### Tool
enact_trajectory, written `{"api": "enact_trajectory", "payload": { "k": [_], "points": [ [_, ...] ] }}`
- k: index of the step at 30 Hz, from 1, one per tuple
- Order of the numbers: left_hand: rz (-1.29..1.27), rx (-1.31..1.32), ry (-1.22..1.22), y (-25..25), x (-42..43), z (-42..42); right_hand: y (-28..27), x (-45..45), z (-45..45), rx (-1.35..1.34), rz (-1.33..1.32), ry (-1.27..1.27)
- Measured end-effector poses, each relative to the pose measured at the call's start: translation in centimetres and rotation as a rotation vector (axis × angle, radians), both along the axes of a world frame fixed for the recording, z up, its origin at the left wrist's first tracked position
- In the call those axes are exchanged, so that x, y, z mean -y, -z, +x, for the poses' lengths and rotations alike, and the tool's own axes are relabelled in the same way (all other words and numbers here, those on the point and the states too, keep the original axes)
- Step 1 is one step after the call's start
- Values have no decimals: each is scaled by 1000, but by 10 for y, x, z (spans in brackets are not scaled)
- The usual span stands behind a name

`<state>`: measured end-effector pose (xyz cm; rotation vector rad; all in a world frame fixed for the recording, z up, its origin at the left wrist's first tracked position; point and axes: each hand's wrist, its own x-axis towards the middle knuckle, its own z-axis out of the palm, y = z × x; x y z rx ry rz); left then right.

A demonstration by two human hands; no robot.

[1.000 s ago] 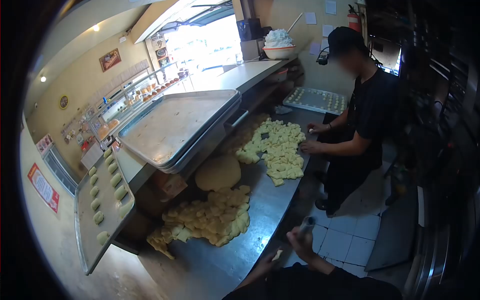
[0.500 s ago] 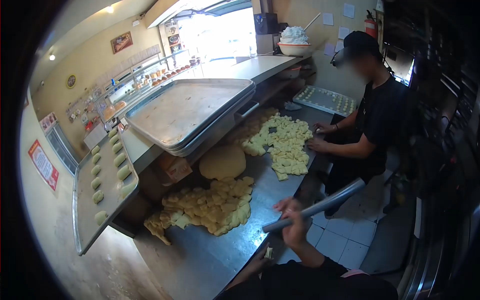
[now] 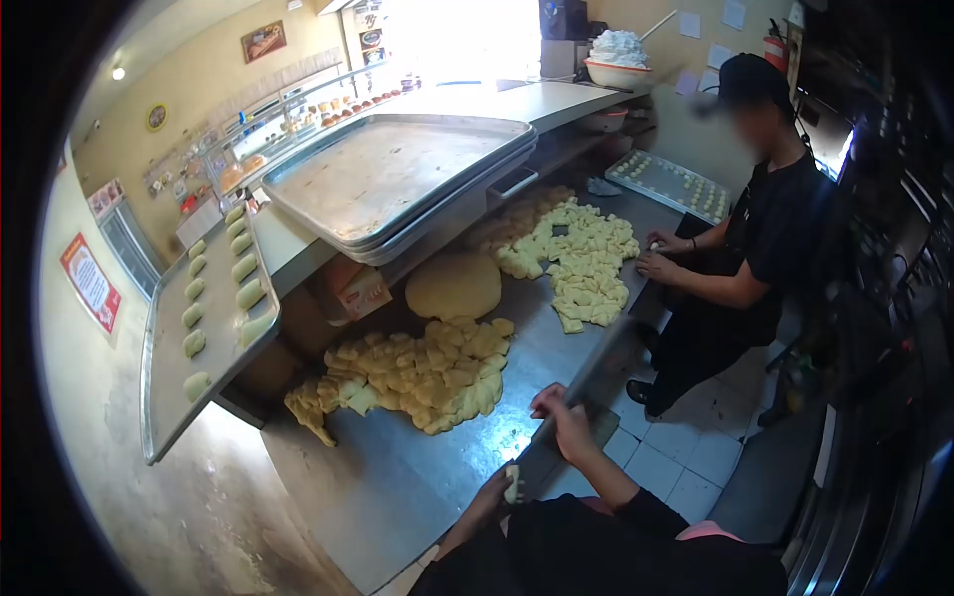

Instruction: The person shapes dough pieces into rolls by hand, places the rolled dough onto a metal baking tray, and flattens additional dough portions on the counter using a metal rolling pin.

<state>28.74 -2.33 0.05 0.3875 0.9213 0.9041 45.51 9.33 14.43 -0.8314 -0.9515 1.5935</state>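
Grey bar [image 3: 602, 366]: it had turned since a half second before, when it lay slanting over the floor; now it seemed a blurred band along the edge of the metal table [image 3: 363, 497], which suggested that it was swinging and not pressing on any dough.
Right hand [image 3: 561, 412]: its fingers were bent, with a narrow gap at most, beside this band; I could not tell if they fully enclosed the bar.
Left hand [image 3: 491, 497]: it held a small dough piece [image 3: 513, 484] in a narrow grip, low near the table edge, as before.
Nearest dough pile [image 3: 427, 372]: it lay on the table beyond both hands, apart from them.
Co-worker's hands [image 3: 664, 260]: they were near the farther dough heap [image 3: 586, 263].
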Motion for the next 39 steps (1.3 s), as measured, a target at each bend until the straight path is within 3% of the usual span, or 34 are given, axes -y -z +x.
{"api": "enact_trajectory", "payload": {
  "k": [2, 5, 6, 9, 14, 17, 19, 21, 24, 25, 27, 28, 31, 35, 39],
  "points": [
    [55, -19, -30, 2, 4, -9, 33, -13, 7, -375, -250, 82],
    [83, -190, -41, -27, 0, -13, 66, -15, 13, -411, -460, 122],
    [117, -161, -83, -16, -2, -15, 74, -11, 13, -319, -382, 120],
    [260, -413, 11, -17, -9, -26, 74, -2, 7, -136, -237, 20],
    [355, -544, -167, -20, 1, -45, 65, 0, -25, 92, -144, -203],
    [364, -927, -268, -39, 19, -68, 83, 0, -51, 279, -110, -403],
    [355, -715, -516, -19, 38, -94, 103, 6, -75, 303, -107, -472],
    [353, -773, -632, -24, 58, -117, 100, 16, -94, 364, -138, -587],
    [374, -799, -775, -29, 92, -150, 134, 40, -121, 143, -49, -671],
    [309, -837, -827, -24, 103, -162, 117, 46, -121, 234, -5, -763],
    [176, -909, -927, -9, 124, -191, 159, 59, -137, 173, 38, -902],
    [175, -909, -964, -2, 135, -202, 149, 60, -136, 369, 165, -987],
    [17, -829, -1011, 6, 169, -230, 151, 82, -144, 598, 158, -1084],
    [-84, -608, -1106, -1, 212, -233, 176, 129, -162, 319, -229, -1025],
    [-129, -389, -1177, 29, 246, -249, 171, 147, -175, 230, -367, -955]
  ]
}}
